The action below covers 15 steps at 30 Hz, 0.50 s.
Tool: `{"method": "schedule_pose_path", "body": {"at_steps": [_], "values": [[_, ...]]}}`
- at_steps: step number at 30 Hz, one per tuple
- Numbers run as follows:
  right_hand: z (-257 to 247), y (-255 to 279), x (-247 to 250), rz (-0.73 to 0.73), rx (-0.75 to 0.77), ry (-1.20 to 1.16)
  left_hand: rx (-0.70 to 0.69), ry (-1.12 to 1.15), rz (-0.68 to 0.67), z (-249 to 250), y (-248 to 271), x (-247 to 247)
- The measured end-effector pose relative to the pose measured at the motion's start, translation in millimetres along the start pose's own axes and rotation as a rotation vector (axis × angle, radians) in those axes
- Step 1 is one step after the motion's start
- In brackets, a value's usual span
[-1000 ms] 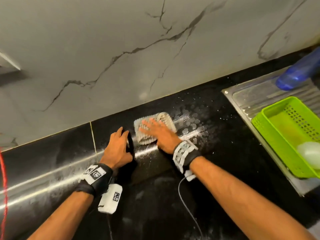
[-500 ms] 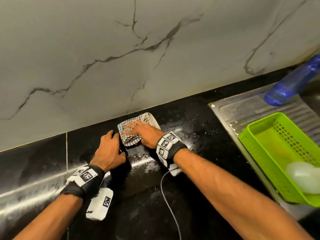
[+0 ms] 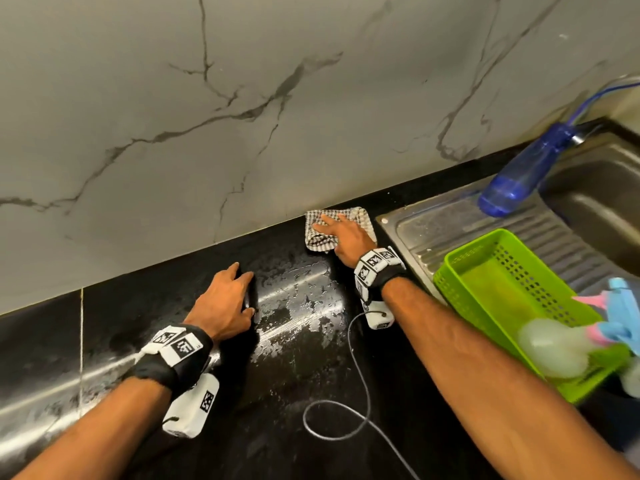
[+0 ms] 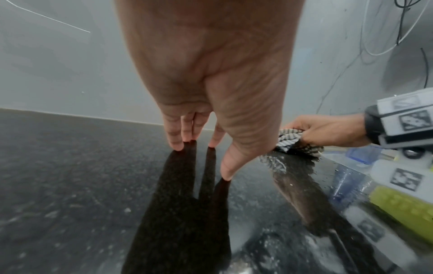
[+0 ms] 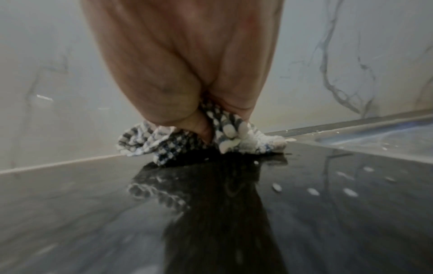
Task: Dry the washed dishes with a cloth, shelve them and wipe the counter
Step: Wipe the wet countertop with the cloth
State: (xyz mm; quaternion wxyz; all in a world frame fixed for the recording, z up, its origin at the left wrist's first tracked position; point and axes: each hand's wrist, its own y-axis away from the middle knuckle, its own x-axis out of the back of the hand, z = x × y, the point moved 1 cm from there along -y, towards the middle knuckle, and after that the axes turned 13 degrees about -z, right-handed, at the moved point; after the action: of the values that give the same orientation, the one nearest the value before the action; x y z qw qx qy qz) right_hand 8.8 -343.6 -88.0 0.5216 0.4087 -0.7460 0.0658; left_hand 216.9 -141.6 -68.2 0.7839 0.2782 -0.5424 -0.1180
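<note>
A black-and-white checked cloth (image 3: 356, 216) (image 4: 290, 137) (image 5: 140, 140) lies bunched on the wet black counter (image 3: 311, 358), at the back where the marble wall meets it, right beside the sink's steel edge. My right hand (image 3: 341, 233) (image 4: 328, 129) (image 5: 187, 64) presses down on the cloth with its fingers spread over the top. The thumb pinches a fold up into the palm. My left hand (image 3: 225, 299) (image 4: 206, 74) is apart from the cloth, to its left and nearer me. Its straight fingertips and thumb rest on the bare counter and hold nothing.
The steel drainboard (image 3: 450, 223) starts just right of the cloth, with the sink basin (image 3: 595, 202) behind it. On it stand a green perforated basket (image 3: 460, 271) and a blue bottle (image 3: 519, 174). A pink-and-blue spray bottle (image 3: 616, 313) sits at the right edge. Water patches streak the counter between my hands.
My right hand has slid the cloth to the right along the back wall, up to the sink's edge. The left hand stays planted on the counter.
</note>
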Motion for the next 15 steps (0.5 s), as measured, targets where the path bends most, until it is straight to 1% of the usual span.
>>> {"method": "schedule_pose_path", "body": {"at_steps": [2, 3, 6, 8, 10, 12, 13, 15], "values": [[-5, 27, -8, -0.025, -0.029, -0.019, 0.022, 0.007, -0.002, 4, 1, 0], [-8, 44, -15, -0.043, -0.018, -0.028, 0.034, 0.005, 0.002, 6, 1, 1], [-27, 97, -39, -0.093, 0.091, -0.052, 0.05, -0.043, -0.009, 15, -3, 6], [-49, 115, -60, -0.186, 0.163, -0.016, 0.039, -0.073, -0.047, 21, -9, 10], [-65, 110, -75, -0.252, 0.225, 0.101, 0.019, -0.09, -0.07, 28, -19, 14], [-65, 88, -73, -0.241, 0.282, 0.216, 0.004, -0.101, -0.086, 30, -30, 18], [-58, 73, -67, -0.232, 0.304, 0.248, 0.001, -0.114, -0.109, 30, -35, 20], [-39, 44, -48, -0.243, 0.324, 0.235, 0.004, -0.167, -0.164, 31, -44, 25]]}}
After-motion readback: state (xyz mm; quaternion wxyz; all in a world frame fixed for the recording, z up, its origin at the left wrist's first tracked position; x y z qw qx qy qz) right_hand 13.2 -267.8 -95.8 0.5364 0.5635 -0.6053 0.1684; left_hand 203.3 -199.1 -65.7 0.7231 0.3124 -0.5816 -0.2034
